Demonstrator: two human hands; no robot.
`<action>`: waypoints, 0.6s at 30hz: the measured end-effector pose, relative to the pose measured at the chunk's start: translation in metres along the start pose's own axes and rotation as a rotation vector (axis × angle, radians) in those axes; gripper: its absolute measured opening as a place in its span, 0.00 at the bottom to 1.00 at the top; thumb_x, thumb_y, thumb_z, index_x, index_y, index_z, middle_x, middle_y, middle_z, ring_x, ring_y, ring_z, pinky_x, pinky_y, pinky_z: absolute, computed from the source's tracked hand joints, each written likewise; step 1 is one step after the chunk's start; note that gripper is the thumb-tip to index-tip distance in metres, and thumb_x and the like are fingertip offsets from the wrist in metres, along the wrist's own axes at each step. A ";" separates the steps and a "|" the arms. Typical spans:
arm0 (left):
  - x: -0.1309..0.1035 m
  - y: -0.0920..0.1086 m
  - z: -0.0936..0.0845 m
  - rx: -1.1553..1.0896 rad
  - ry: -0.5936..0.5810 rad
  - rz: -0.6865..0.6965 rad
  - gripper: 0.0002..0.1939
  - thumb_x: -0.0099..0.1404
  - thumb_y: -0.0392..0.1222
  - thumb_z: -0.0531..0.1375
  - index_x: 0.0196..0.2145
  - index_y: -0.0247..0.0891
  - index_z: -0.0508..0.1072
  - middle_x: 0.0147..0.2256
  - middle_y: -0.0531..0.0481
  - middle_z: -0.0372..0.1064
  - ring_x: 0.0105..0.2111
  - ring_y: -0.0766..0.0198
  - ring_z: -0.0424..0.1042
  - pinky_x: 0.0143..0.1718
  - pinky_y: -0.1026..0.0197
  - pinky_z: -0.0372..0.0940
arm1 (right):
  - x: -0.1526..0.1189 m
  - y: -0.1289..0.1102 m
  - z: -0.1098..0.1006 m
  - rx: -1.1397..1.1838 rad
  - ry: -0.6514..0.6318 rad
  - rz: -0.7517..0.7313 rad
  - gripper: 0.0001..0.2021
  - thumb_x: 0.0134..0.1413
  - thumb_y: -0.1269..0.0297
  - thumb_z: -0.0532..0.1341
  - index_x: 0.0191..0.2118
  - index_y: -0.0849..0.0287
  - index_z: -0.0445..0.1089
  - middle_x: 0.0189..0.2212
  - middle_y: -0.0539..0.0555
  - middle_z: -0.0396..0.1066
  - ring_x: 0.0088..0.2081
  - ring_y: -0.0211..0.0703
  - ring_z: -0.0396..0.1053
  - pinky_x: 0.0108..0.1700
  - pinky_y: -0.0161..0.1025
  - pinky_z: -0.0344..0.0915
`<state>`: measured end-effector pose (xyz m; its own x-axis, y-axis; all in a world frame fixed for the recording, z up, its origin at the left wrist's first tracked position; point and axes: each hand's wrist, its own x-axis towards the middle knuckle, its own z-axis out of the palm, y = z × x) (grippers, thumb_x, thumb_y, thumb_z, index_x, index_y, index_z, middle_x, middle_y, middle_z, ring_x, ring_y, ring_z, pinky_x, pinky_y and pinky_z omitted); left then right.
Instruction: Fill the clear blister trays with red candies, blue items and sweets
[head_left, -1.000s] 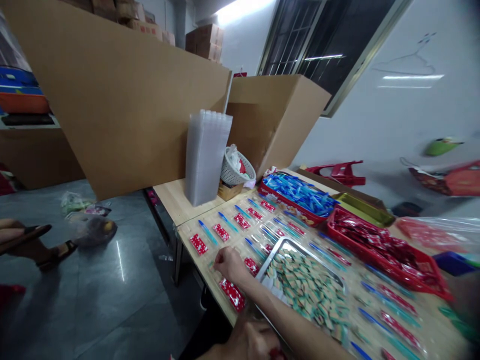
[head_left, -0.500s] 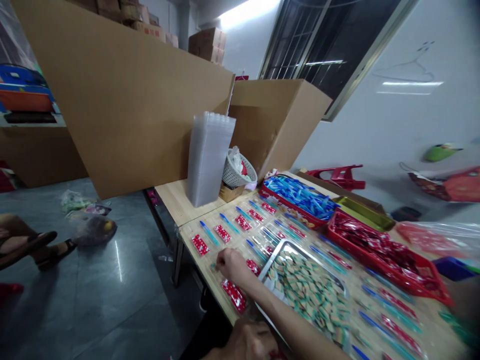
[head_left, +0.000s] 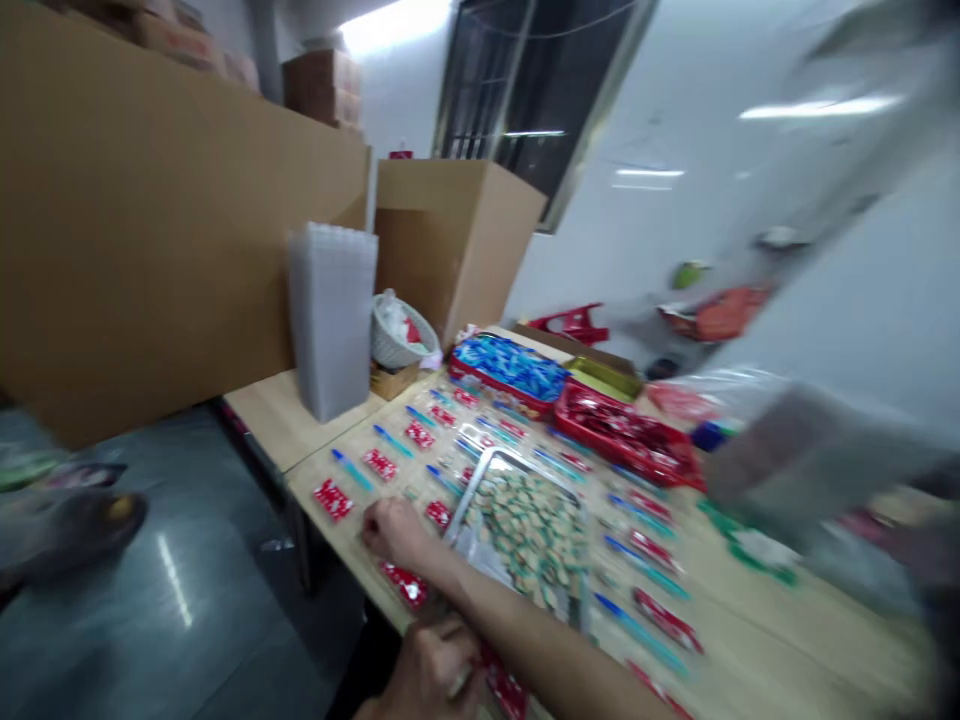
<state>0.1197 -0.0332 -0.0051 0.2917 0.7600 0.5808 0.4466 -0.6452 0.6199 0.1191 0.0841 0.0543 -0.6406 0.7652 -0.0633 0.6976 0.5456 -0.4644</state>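
My right hand (head_left: pixel 394 530) reaches across from the lower right, its curled fingers down at the table among red packets with white spots (head_left: pixel 405 580). What its fingertips hold, if anything, is hidden. My left hand (head_left: pixel 439 665) is closed at the bottom, near another red packet (head_left: pixel 504 685); a small pale thing may be between its fingers, too blurred to name. Under my right forearm stands a metal tray (head_left: pixel 480 470) heaped with small tan and green pieces (head_left: pixel 529 520). Rows of blue and turquoise pen-like sticks (head_left: pixel 645 565) lie beside red packets in clear plastic.
Behind the rows are a red tin of blue sticks (head_left: pixel 514 370), a red tray of packets (head_left: pixel 630 435) and a gold tray (head_left: pixel 604 378). A tall stack of clear plastic (head_left: pixel 334 320), a grey basket (head_left: pixel 397 340) and large cardboard sheets (head_left: pixel 172 210) stand at the back left.
The view has swung to the right, so the table and its things sit further left. My right hand stays low among the packets; my left hand stays closed near the table edge.
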 end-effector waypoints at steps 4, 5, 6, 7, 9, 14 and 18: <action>0.010 0.007 -0.017 -0.018 -0.082 -0.072 0.07 0.60 0.33 0.52 0.26 0.38 0.66 0.22 0.51 0.66 0.21 0.67 0.65 0.23 0.66 0.56 | -0.028 0.033 -0.028 0.126 0.089 0.031 0.09 0.47 0.74 0.59 0.32 0.59 0.75 0.29 0.49 0.76 0.30 0.35 0.70 0.32 0.28 0.60; 0.014 0.005 -0.018 -0.018 -0.099 -0.077 0.08 0.61 0.33 0.51 0.26 0.38 0.66 0.23 0.51 0.65 0.22 0.67 0.65 0.23 0.66 0.56 | -0.040 0.046 -0.038 0.176 0.133 0.049 0.09 0.47 0.74 0.58 0.32 0.59 0.75 0.28 0.49 0.76 0.30 0.35 0.69 0.31 0.27 0.60; 0.019 0.004 -0.018 -0.016 -0.118 -0.091 0.08 0.61 0.33 0.51 0.25 0.38 0.65 0.23 0.51 0.65 0.22 0.67 0.65 0.24 0.66 0.56 | -0.055 0.061 -0.047 0.226 0.186 0.079 0.09 0.47 0.75 0.58 0.31 0.60 0.75 0.27 0.49 0.75 0.29 0.35 0.69 0.31 0.27 0.60; 0.025 0.003 -0.018 -0.014 -0.143 -0.111 0.09 0.61 0.33 0.51 0.24 0.38 0.65 0.23 0.52 0.64 0.22 0.67 0.65 0.24 0.66 0.56 | -0.072 0.077 -0.056 0.279 0.244 0.116 0.08 0.47 0.76 0.58 0.30 0.61 0.75 0.26 0.48 0.74 0.28 0.35 0.68 0.31 0.28 0.60; 0.039 0.001 -0.014 0.006 -0.206 -0.179 0.09 0.61 0.33 0.51 0.24 0.38 0.64 0.23 0.52 0.64 0.24 0.66 0.65 0.26 0.65 0.56 | -0.108 0.108 -0.069 0.311 0.321 0.235 0.07 0.46 0.76 0.58 0.27 0.61 0.74 0.22 0.48 0.72 0.26 0.35 0.66 0.30 0.29 0.58; 0.076 -0.002 0.008 0.130 -0.360 -0.356 0.07 0.57 0.31 0.52 0.28 0.38 0.69 0.30 0.49 0.68 0.31 0.61 0.68 0.33 0.61 0.60 | -0.186 0.156 -0.066 0.215 0.359 0.432 0.08 0.43 0.77 0.57 0.27 0.62 0.73 0.21 0.49 0.70 0.26 0.38 0.65 0.28 0.31 0.55; 0.089 -0.005 0.033 0.198 -0.473 -0.335 0.07 0.56 0.33 0.55 0.32 0.38 0.72 0.36 0.46 0.70 0.40 0.57 0.68 0.44 0.57 0.60 | -0.211 0.155 -0.051 0.092 0.358 0.431 0.10 0.49 0.74 0.56 0.34 0.60 0.73 0.31 0.53 0.73 0.36 0.42 0.68 0.37 0.35 0.57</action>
<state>0.1716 0.0407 0.0260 0.4315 0.9010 0.0459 0.7144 -0.3723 0.5925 0.3785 0.0243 0.0404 -0.1446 0.9890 0.0320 0.8306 0.1388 -0.5393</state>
